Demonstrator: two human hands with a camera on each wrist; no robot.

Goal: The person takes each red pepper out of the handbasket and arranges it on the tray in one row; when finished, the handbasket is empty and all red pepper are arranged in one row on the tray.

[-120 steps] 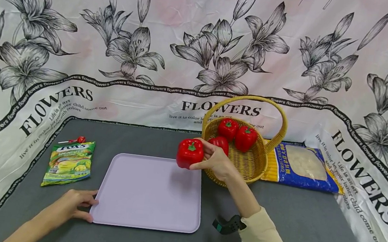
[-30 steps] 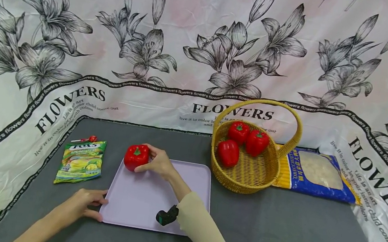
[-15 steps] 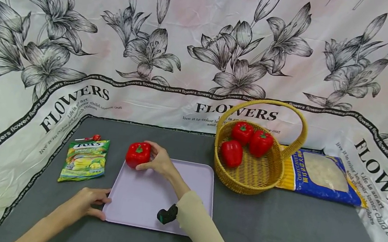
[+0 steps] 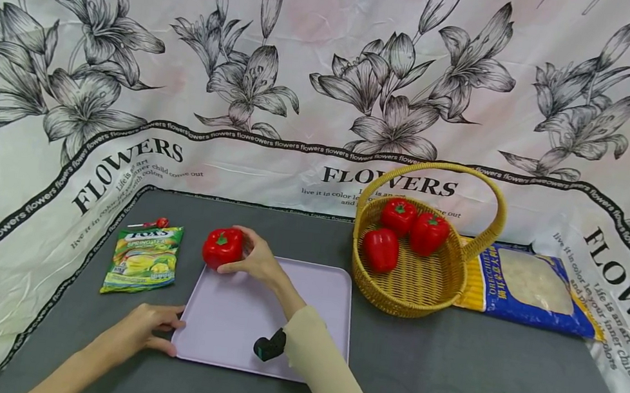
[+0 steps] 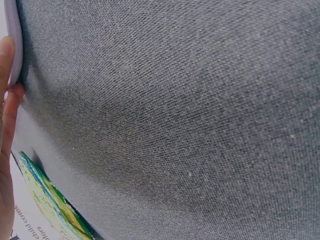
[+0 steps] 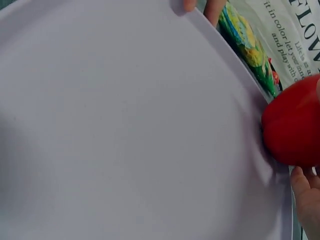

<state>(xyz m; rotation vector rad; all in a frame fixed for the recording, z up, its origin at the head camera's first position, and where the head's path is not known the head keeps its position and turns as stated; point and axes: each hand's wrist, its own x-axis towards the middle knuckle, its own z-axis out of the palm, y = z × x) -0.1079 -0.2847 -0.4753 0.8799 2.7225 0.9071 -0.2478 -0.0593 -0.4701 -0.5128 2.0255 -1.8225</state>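
In the head view my right hand (image 4: 255, 260) grips a red bell pepper (image 4: 223, 249) with thumb and fingers at the far left corner of the lilac tray (image 4: 266, 320). The right wrist view has the pepper (image 6: 295, 122) right at the tray's rim (image 6: 240, 57). My left hand (image 4: 139, 330) touches the tray's left edge near its front corner, thumb and fingers fairly straight. One fingertip (image 5: 7, 46) lies against the rim in the left wrist view. Several red peppers (image 4: 381, 250) sit in the yellow wicker basket (image 4: 404, 305), right of the tray.
A green soup packet (image 4: 143, 261) lies left of the tray, with a small red object on a thin stick (image 4: 161, 222) behind it. Behind the basket's right side is a blue and yellow pasta bag (image 4: 534, 289). A flower-printed cloth (image 4: 270, 178) rises behind the grey table.
My right hand has carried the pepper from beside the basket leftward to the tray's far left corner. Over the last second it barely shifts. My left hand stays at the tray's edge.
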